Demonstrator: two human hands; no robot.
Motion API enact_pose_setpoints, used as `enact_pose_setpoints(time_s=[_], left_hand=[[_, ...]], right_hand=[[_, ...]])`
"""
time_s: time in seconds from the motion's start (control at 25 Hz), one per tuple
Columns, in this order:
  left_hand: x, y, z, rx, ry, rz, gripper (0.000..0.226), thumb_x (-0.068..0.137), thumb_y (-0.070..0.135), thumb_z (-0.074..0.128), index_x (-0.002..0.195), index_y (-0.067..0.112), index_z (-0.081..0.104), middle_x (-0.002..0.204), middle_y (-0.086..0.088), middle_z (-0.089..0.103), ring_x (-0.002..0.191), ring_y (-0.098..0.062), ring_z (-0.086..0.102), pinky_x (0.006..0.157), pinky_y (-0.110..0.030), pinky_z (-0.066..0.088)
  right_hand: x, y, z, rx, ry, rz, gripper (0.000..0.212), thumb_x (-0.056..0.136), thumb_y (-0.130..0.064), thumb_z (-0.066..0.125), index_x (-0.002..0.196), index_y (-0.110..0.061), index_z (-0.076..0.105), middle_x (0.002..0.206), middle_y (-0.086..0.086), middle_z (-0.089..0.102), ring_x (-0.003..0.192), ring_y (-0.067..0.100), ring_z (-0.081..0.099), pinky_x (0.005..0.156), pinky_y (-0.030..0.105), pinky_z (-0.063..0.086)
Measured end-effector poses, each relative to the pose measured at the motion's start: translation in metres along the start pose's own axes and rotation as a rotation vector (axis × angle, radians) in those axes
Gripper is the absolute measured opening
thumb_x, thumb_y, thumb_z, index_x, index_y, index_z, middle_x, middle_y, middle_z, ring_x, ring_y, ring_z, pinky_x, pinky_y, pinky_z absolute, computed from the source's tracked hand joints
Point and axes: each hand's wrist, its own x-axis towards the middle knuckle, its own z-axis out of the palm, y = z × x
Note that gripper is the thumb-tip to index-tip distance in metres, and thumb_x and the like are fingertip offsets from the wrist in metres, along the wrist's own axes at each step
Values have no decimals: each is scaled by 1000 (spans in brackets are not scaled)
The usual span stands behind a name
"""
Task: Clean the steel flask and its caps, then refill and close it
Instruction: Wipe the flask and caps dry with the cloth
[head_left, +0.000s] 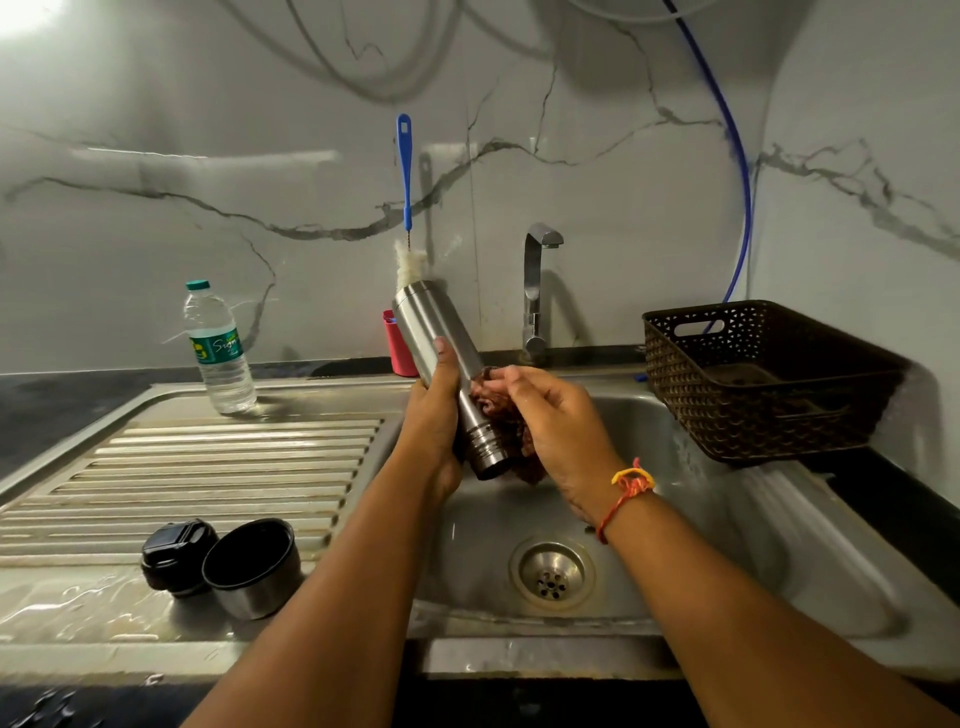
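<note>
Over the sink basin (727, 525) — steel flask (441, 322) held tilted, base up and away, threaded open mouth pointing down toward the person, above the drain (552, 574). Left hand (436, 415) curled round the flask's lower body, thumb lying along the top of the steel. Right hand (556, 421) grips a reddish-brown scrubber (519, 452), fingers bent over it, pad pressed against the flask's right side near the neck; a red-and-yellow thread band (629, 486) sits on that wrist. Both caps are off and lie on the wet drainboard (208, 467) to the left: black inner cap (176, 556) touching the steel outer cap (254, 569), which is tipped with its dark hollow facing up. Farther back on the drainboard stands a plastic water bottle (221, 353), upright, green cap on. Behind the flask's base a bottle brush (404, 171) with a blue handle rises against the marble wall, its white bristles partly hidden; a red cup (397, 345) is just beside it. Tap (537, 291) at the back of the basin, no water seen running. Brown woven basket (769, 379) rests on the surface right of the sink — a blue hose (737, 171) hangs down the wall behind it.
</note>
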Motion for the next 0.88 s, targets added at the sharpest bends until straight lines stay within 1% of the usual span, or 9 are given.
enact_pose_setpoints(time_s=[0.08,0.2,0.24,0.28,0.36,0.48,0.6,0.72,0.88], left_hand=[[-5,3,2,-30,8,-30,71,92,72,49,131,13,56,111,-21,75,99,-37,75,86,-53,61],[-7,5,6,-29,-27,-67,61,97,67,47,123,13,60,102,-18,77,93,-34,76,78,-46,63],[-9,5,8,0,-42,-74,58,98,65,48,121,13,61,99,-17,78,91,-32,77,77,-45,63],[-10,4,9,36,-57,-80,55,98,62,49,120,13,63,99,-16,78,91,-32,77,78,-45,63],[-13,2,11,74,-78,-98,52,99,58,52,125,14,62,106,-16,77,99,-33,75,86,-48,61],[-11,-1,9,96,-107,-47,51,101,52,53,136,14,54,122,-20,71,109,-35,71,91,-51,59],[-9,-1,8,79,-144,-27,53,101,50,54,140,15,50,129,-23,66,111,-37,70,83,-46,61],[-11,-1,9,92,-162,-65,54,101,52,52,141,15,52,128,-23,67,106,-34,72,78,-43,61],[-8,2,14,302,-158,-6,46,104,57,42,133,24,56,122,-18,70,107,-33,72,89,-49,60]], right_hand=[[4,7,0,7,40,-18,17,90,-21,68,106,-14,70,107,0,69,94,4,67,83,27,57],[7,17,-6,162,32,155,50,73,-31,84,116,-18,62,110,2,70,100,18,69,78,31,58],[7,17,-7,206,22,211,52,72,-31,84,116,-14,63,108,5,73,99,21,70,77,33,58],[7,16,-9,255,7,249,48,72,-29,83,113,-10,66,105,9,74,98,26,71,77,36,58],[7,15,-12,340,-33,339,43,73,-26,81,108,-5,69,104,17,73,98,33,70,83,48,58],[8,15,-16,392,-93,417,51,71,-30,83,114,-8,67,109,19,72,103,38,68,88,62,52],[9,16,-17,363,-106,425,52,70,-31,85,115,-13,67,110,17,72,102,37,69,88,64,52],[7,19,-18,266,-93,388,39,69,-28,86,104,-15,72,102,16,74,99,38,69,87,67,51],[5,15,-16,327,-44,384,27,75,-20,81,99,-11,73,100,18,74,97,39,70,85,62,54]])
